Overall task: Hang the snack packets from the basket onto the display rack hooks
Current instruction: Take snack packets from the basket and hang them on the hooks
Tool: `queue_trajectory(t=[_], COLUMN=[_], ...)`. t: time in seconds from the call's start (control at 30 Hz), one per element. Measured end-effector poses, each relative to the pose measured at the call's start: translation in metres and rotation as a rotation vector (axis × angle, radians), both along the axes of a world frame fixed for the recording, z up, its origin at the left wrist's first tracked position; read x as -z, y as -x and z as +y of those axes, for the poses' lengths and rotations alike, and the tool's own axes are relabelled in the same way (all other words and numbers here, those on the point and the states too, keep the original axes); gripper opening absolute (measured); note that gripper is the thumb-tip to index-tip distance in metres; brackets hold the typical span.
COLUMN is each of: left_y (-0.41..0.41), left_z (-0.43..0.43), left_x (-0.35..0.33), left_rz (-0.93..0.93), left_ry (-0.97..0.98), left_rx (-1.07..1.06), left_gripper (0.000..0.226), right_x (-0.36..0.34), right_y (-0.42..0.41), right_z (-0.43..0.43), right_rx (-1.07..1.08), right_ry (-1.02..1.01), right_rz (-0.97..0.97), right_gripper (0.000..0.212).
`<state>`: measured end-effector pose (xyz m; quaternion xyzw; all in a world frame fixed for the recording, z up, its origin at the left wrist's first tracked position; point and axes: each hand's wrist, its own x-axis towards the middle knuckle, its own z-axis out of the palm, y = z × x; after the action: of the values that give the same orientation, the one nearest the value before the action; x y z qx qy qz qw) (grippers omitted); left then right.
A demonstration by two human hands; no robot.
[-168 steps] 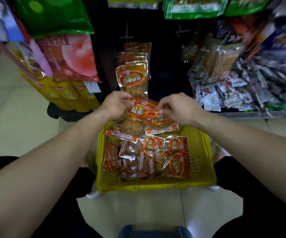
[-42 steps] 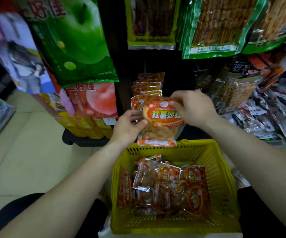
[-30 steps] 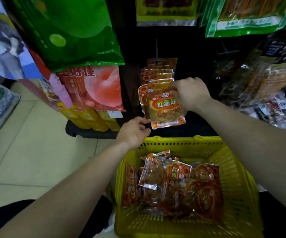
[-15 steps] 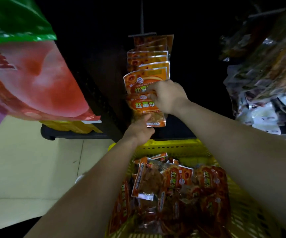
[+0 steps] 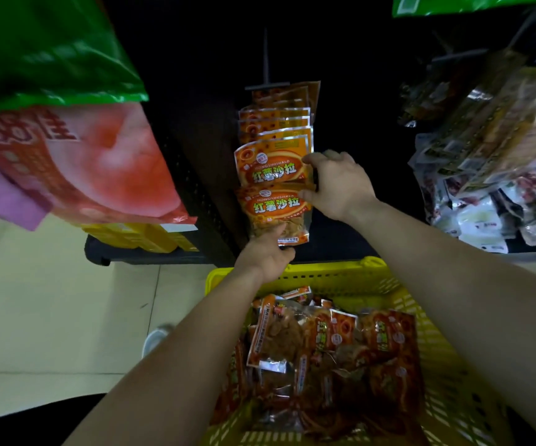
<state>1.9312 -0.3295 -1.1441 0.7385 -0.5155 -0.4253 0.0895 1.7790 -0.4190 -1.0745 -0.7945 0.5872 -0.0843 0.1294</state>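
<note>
Two grips on one front packet [image 5: 276,210]: right grip [image 5: 337,185] pinches top right corner, left grip [image 5: 266,252] pinches bottom edge. One hook [image 5: 266,59] (rear packets [image 5: 276,123] overlap, count unclear). One basket [image 5: 324,272] near.

- The left approach to the hung packets [image 5: 274,123] is narrowed by the green bag [image 5: 44,49] and red bag [image 5: 83,165].
- A dark open gap is left on the right — bounded by the heaped packets [image 5: 485,156].
- Between the lowest packet [image 5: 274,210] and the basket rim [image 5: 324,272], the space is taken up by the left hand [image 5: 265,252].
</note>
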Motion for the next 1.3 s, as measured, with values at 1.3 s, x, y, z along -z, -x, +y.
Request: queue_trajectory(t=[1.3], left_y=[0.015], left_z=[0.141], left_x=[0.072], left_rz=[-0.248], left_ry=[-0.181], left_rx=[0.337], left_gripper=[0.057], right_x=[0.175], right_y=[0.094], right_z=[0.173], right_rx=[0.282], right_ry=[-0.705], right_rz=[-0.088], right_gripper=[0.033])
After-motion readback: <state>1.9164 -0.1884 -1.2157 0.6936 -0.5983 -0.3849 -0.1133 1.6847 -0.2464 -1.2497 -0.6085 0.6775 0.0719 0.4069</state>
